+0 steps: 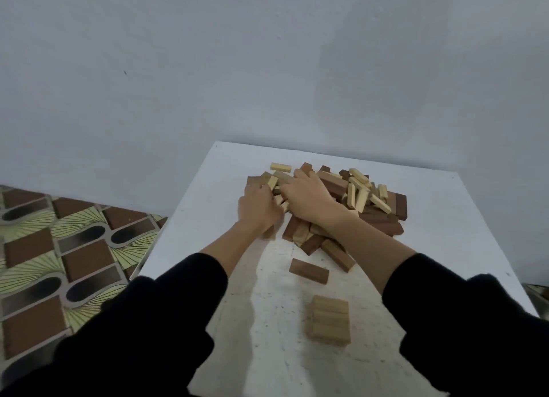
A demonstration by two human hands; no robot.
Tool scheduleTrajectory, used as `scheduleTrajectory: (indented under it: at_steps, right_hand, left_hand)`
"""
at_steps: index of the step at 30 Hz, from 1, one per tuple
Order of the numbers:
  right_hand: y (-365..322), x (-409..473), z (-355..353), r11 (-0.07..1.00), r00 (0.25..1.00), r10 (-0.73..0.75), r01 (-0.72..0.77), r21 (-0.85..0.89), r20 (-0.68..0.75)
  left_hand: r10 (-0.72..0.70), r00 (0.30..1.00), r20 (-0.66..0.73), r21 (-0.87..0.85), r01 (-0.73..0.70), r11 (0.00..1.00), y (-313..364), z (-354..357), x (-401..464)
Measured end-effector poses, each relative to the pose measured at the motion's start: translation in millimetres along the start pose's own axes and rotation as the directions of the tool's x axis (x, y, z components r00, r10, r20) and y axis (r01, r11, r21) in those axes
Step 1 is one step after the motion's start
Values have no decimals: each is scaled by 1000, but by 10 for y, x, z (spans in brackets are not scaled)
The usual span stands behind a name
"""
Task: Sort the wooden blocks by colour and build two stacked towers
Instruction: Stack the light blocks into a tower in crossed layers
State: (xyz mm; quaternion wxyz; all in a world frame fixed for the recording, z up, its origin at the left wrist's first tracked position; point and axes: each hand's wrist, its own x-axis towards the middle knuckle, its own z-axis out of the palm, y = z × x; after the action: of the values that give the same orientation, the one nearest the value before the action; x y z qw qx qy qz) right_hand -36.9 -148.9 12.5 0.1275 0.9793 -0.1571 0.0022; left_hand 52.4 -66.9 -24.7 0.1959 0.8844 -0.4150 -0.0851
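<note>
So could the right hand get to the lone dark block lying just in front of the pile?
Probably yes: the lone dark block lies flat and apart from the pile, with nothing covering it, nearer than the right hand.

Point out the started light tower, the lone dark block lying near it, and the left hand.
light tower [329, 322], head view, top layer.
lone dark block [309, 271], head view, top face.
left hand [257, 205], head view, back of hand.

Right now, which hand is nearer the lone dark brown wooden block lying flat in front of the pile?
Right. The right hand sits just beyond the block; the left hand is farther left.
</note>
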Motion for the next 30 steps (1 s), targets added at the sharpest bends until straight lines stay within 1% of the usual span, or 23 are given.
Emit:
scheduleTrajectory:
  at_steps: [2, 3, 6, 7, 9, 11, 13, 14, 17, 20, 22, 24, 27, 29, 30]
  right_hand:
    - [6, 44, 75, 997, 1000, -14, 14, -70, 10]
    - [6, 50, 104, 996, 1000, -21, 22, -86, 15]
    - [24, 76, 145, 996, 999, -39, 40, -83, 3]
    - [30, 80, 145, 995, 999, -48, 47, -83, -13]
    - [48, 104, 133, 992, 997, -71, 68, -104, -26]
    - [65, 119, 134, 990, 996, -85, 83, -114, -13]
    - [62, 110, 148, 991, 996, -88, 89, -99, 13]
    - [58, 103, 166, 991, 996, -86, 88, -97, 21]
    - [43, 101, 190, 988, 997, -59, 53, -142, -40]
    - [14, 103, 138, 995, 997, -33, 26, -99, -75]
    - [7, 106, 157, 996, 989, -33, 21, -87, -142]
    - [18, 111, 228, 995, 979, -34, 13, -102, -202]
    - [17, 92, 229, 999, 976, -8, -1, -41, -219]
    - [60, 115, 285, 996, 981, 47, -32, 82, -191]
    - [79, 117, 293, 976, 984, 99, -67, 205, -151]
  left_hand:
    - [24, 1000, 1, 22, -24, 999, 11, 17, 7]
    - [35, 999, 0, -1, -35, 999, 17, 13, -3]
    - [28, 999, -30, -163, -33, 986, 30, -75, -24]
    - [30, 999, -31, -173, -34, 984, 39, -126, -35]
    - [20, 1000, -21, -139, -23, 990, 12, -217, -11]
    - [-10, 1000, -25, -147, 7, 989, -49, -278, 68]
    - [-27, 1000, 5, -152, 27, 988, -99, -320, 166]
    - [-16, 999, 28, -128, 20, 992, -116, -323, 221]
    - [46, 997, 56, -21, -45, 999, -128, -267, 330]
    - [65, 998, 21, 68, -67, 995, -80, -187, 402]
    - [45, 999, -7, 75, -44, 996, -35, -170, 418]
    - [21, 1000, -11, 43, -21, 999, -8, -176, 425]
    - [-15, 1000, 1, -49, 15, 999, -25, -183, 444]
    - [-62, 998, -11, -129, 60, 990, -60, -192, 437]
    - [-83, 996, -19, -191, 78, 979, -75, -200, 423]
